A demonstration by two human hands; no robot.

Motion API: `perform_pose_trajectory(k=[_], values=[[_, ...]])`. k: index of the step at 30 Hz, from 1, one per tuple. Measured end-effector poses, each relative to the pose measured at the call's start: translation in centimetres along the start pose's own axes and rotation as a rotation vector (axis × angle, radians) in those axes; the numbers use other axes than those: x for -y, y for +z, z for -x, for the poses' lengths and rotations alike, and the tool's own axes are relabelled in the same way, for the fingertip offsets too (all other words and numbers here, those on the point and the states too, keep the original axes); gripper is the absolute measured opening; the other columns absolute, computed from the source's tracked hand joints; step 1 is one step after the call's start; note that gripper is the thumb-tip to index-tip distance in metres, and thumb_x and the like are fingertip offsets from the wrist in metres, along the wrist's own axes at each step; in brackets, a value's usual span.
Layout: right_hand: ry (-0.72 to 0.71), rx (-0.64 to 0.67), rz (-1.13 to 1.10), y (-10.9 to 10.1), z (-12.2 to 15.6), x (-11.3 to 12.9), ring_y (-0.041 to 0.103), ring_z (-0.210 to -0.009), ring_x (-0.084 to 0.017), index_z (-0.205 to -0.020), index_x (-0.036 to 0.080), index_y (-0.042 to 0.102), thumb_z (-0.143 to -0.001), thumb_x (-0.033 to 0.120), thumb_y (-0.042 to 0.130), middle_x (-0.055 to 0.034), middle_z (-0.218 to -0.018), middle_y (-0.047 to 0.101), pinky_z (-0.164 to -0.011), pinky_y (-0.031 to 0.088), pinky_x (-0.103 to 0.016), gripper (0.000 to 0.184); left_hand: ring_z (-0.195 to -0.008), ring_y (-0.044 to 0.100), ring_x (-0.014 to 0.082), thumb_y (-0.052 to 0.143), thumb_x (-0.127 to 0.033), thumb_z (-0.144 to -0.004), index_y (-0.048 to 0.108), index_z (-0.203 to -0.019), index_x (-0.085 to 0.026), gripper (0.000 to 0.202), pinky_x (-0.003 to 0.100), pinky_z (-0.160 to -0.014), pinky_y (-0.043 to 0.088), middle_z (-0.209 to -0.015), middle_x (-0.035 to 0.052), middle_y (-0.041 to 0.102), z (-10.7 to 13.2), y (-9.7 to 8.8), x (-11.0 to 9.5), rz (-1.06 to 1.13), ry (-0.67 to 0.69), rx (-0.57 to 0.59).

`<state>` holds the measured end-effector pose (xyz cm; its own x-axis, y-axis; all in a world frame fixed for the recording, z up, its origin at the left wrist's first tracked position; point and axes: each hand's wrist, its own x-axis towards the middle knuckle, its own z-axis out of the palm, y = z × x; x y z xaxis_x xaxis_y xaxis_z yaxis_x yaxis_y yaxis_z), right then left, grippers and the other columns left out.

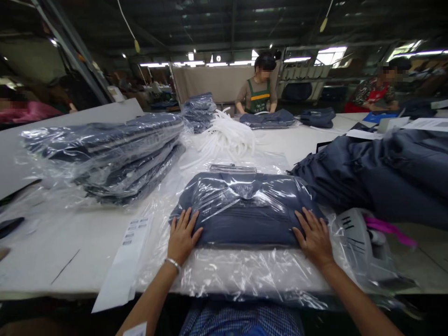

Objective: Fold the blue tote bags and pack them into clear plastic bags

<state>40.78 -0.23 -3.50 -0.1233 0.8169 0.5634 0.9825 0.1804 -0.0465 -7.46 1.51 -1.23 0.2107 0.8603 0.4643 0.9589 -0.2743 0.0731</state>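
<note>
A flat navy fabric bag (245,228) lies in front of me inside a clear plastic sleeve (245,270), whose loose end spreads over the table's near edge. My left hand (182,238) rests flat on its left end, fingers spread. On the opposite end lies my right hand (315,238), also spread and pressing on the plastic. Neither hand grips anything. At the bag's far edge a rectangular strip or handle (233,169) shows under the film.
Plastic-wrapped navy bags (133,140) are stacked at left. White cords (231,133) lie bundled beyond the bag. A navy fabric pile (378,172) and a plastic container (360,238) stand at right. Label sheets (124,261) overhang the near edge. A co-worker (259,88) stands across the table.
</note>
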Motion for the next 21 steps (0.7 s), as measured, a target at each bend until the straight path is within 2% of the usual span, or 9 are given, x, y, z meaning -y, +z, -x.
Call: perform_pose_trajectory(k=[5, 7, 9, 11, 13, 16, 18, 21], values=[[-0.002, -0.043, 0.003, 0.3, -1.3, 0.8, 0.037, -0.141, -0.032, -0.152, 0.021, 0.035, -0.098, 0.038, 0.046, -0.0145, -0.157, 0.036, -0.115, 0.025, -0.057, 0.058, -0.147, 0.030, 0.0315, 0.046, -0.043, -0.096, 0.039, -0.150, -0.024, 0.058, 0.058, -0.118, 0.022, -0.158, 0.0135, 0.035, -2.4, 0.9, 1.2, 0.044, -0.007, -0.012], [-0.037, -0.066, 0.008, -0.3, -1.2, 1.0, 0.035, -0.143, -0.032, -0.151, 0.020, 0.036, -0.098, 0.034, 0.047, -0.0141, -0.156, 0.037, -0.116, 0.023, -0.058, 0.056, -0.149, 0.025, 0.0324, 0.048, -0.042, -0.096, 0.042, -0.148, -0.023, 0.056, 0.059, -0.119, 0.020, -0.159, 0.0141, 0.033, -2.1, 0.8, 1.0, 0.018, 0.000, -0.040], [-0.097, -0.062, -0.001, -1.2, -0.3, 1.5, 0.033, -0.144, -0.030, -0.151, 0.023, 0.038, -0.098, 0.024, 0.046, -0.0123, -0.155, 0.039, -0.118, 0.020, -0.059, 0.053, -0.150, 0.020, 0.0329, 0.049, -0.036, -0.096, 0.045, -0.146, -0.024, 0.052, 0.060, -0.119, 0.019, -0.160, 0.0140, 0.031, -1.0, 0.2, 0.5, -0.027, 0.031, -0.063], [-0.189, -0.019, -0.035, -2.4, 1.0, 2.4, 0.031, -0.146, -0.028, -0.150, 0.025, 0.039, -0.096, 0.011, 0.041, -0.0097, -0.155, 0.040, -0.119, 0.019, -0.058, 0.056, -0.150, 0.019, 0.0315, 0.046, -0.023, -0.097, 0.046, -0.146, -0.028, 0.049, 0.061, -0.119, 0.018, -0.160, 0.0124, 0.031, 0.5, -0.7, -0.3, -0.063, 0.125, -0.060], [-0.293, 0.043, -0.095, -3.4, 2.4, 3.5, 0.028, -0.147, -0.025, -0.149, 0.026, 0.040, -0.093, 0.001, 0.036, -0.0079, -0.155, 0.039, -0.120, 0.021, -0.056, 0.062, -0.149, 0.023, 0.0282, 0.041, -0.010, -0.096, 0.042, -0.147, -0.032, 0.056, 0.059, -0.120, 0.019, -0.159, 0.0096, 0.033, 1.9, -1.7, -1.0, -0.066, 0.290, -0.021], [-0.456, 0.157, -0.225, -4.0, 3.9, 4.7, 0.031, -0.146, -0.023, -0.147, 0.025, 0.045, -0.092, 0.000, 0.036, -0.0070, -0.153, 0.043, -0.119, 0.027, -0.052, 0.060, -0.147, 0.030, 0.0237, 0.042, -0.006, -0.096, 0.043, -0.146, -0.032, 0.057, 0.051, -0.120, 0.028, -0.157, 0.0075, 0.037, 3.2, -2.9, -1.5, -0.017, 0.539, 0.075], [-0.529, 0.246, -0.307, -3.9, 4.4, 4.8, 0.040, -0.141, -0.022, -0.142, 0.025, 0.051, -0.093, 0.003, 0.036, -0.0061, -0.146, 0.053, -0.117, 0.033, -0.051, 0.056, -0.145, 0.035, 0.0228, 0.045, -0.009, -0.096, 0.050, -0.141, -0.029, 0.050, 0.046, -0.117, 0.035, -0.156, 0.0080, 0.039, 3.3, -3.4, -1.6, 0.008, 0.589, 0.123], [-0.506, 0.314, -0.371, -3.8, 5.1, 4.1, 0.053, -0.130, -0.020, -0.136, 0.024, 0.058, -0.095, 0.007, 0.036, -0.0056, -0.136, 0.062, -0.112, 0.042, -0.047, 0.050, -0.142, 0.040, 0.0240, 0.047, -0.013, -0.096, 0.061, -0.129, -0.025, 0.038, 0.044, -0.113, 0.041, -0.154, 0.0087, 0.043, 3.3, -3.7, -1.6, 0.037, 0.565, 0.165]])
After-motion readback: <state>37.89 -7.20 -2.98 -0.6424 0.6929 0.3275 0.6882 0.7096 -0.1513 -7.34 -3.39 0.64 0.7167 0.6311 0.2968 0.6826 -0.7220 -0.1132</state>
